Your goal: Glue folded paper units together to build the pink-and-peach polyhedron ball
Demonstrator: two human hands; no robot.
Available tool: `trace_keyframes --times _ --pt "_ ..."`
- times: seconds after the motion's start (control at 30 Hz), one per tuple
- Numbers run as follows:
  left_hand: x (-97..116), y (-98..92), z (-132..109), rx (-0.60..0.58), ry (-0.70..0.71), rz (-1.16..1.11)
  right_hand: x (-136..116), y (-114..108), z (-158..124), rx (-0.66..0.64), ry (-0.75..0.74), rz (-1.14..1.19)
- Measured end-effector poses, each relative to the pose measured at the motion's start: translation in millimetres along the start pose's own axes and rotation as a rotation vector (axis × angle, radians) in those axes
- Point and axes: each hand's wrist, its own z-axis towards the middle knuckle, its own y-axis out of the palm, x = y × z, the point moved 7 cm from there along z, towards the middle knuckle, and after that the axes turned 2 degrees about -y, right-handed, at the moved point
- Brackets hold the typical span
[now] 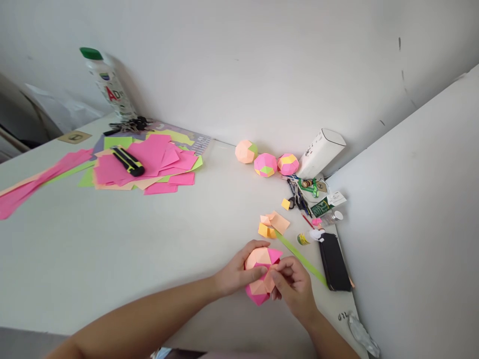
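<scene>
A folded paper ball (258, 286) in pink and peach is held above the table's front edge. My left hand (239, 269) wraps round its left side, with the thumb across the front. At its right side the fingers of my right hand (295, 286) pinch the paper edge, where a pink flap sticks out above. The right fingertips partly hide what they grip. Just beyond the ball lie small folded peach pieces (280, 223) and orange pieces (263, 230), beside a green paper strip (303, 258).
Three finished-looking paper balls (265, 165) stand by the wall next to a white box (322, 152). Scissors (292, 199), a glue bottle (309, 237) and a black phone case (334, 262) lie right. A cutter (127, 160) rests on coloured paper sheets (149, 154) at left, near a bottle (112, 89).
</scene>
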Motion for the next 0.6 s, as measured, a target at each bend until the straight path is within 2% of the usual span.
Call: trace_keyframes --times 0.3,0.47,0.6 --pt "-1.4 0.5 0.8 -0.021 -0.005 -0.028 -4.5 1.5 0.0 -0.005 -0.06 0.019" --pt "0.5 5.1 1.1 -0.07 0.006 -0.063 -5.0 1.2 0.6 0.009 -0.073 0.001" --pt "1.4 2.8 1.2 -0.039 0.009 -0.017 -8.1 0.4 0.7 0.035 -0.125 -0.046"
